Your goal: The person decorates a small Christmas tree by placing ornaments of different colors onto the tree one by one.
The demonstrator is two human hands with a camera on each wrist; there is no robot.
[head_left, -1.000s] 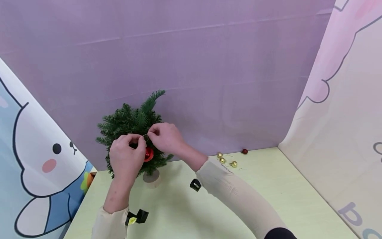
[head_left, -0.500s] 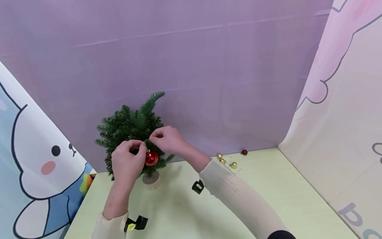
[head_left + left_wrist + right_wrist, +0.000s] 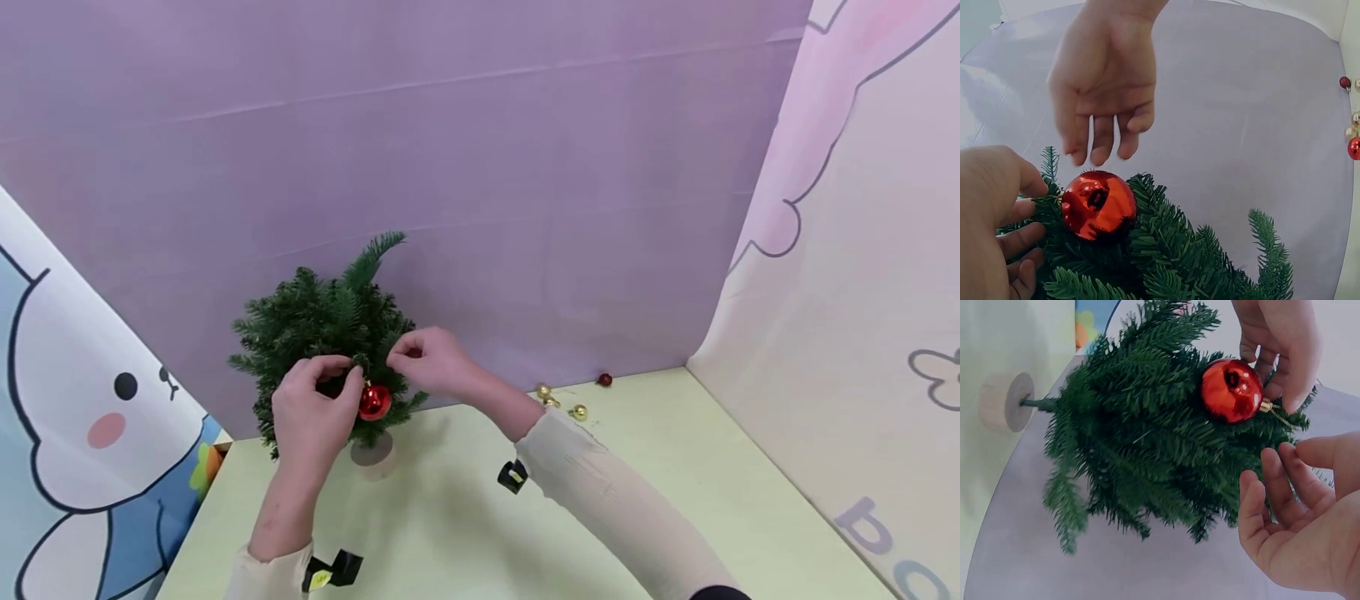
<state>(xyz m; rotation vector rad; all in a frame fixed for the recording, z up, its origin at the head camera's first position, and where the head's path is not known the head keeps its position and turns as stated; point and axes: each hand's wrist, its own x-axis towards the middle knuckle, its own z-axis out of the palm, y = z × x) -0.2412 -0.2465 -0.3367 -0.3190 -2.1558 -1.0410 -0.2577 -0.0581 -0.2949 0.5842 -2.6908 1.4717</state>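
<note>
A shiny red Christmas ball (image 3: pixel 374 402) hangs at the front of a small artificial Christmas tree (image 3: pixel 300 321). Its gold cap and cord show in the right wrist view, the cord (image 3: pixel 1282 419) running to a twig. Close beside the cap is my left hand (image 3: pixel 315 408), thumb and index slightly apart, the fingertips right at the cord. My right hand (image 3: pixel 435 360) is just right of it, fingers loosely bent with nothing between them. In the left wrist view, the right hand (image 3: pixel 1110 81) hangs over the ball (image 3: pixel 1099 206), separate from it.
The tree stands on a round wooden base (image 3: pixel 373 457) on the pale table (image 3: pixel 660 467). Several small gold balls (image 3: pixel 578 412) and a dark red ball (image 3: pixel 604 380) lie at the table's back right. A purple backdrop (image 3: pixel 525 167) rises right behind the tree.
My right hand has let go of the cord and drawn back to the right and down. The left finger and thumb have loosened. The red ball now hangs by the branch.
</note>
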